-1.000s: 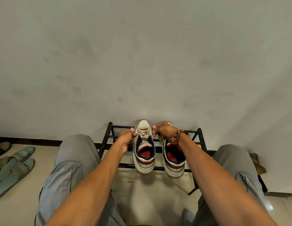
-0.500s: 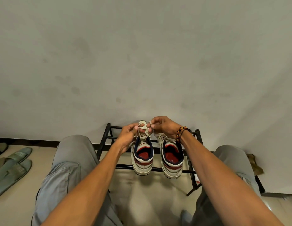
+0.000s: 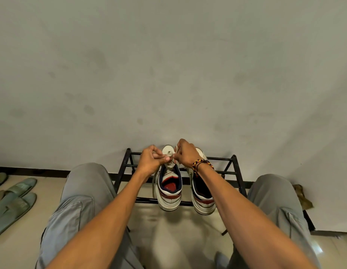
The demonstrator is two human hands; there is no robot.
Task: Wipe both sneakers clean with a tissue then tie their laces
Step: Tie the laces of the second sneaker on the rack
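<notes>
Fingers (image 3: 167, 157) of both hands pinch the left sneaker's laces (image 3: 169, 154); right forearm (image 3: 223, 191) overlaps the other sneaker (image 3: 202, 199)

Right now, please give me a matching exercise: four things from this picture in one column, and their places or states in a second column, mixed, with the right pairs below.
Things:
1. left sneaker
2. bracelet
3. slippers
4. rack

Places or states:
A. on the floor, far left
B. against the wall, holding the sneakers
C. its lace is pinched by both hands
D. around the right wrist

Pairs: 1-C, 2-D, 3-A, 4-B

The left hand and right hand meet over that sneaker's lace.
</notes>
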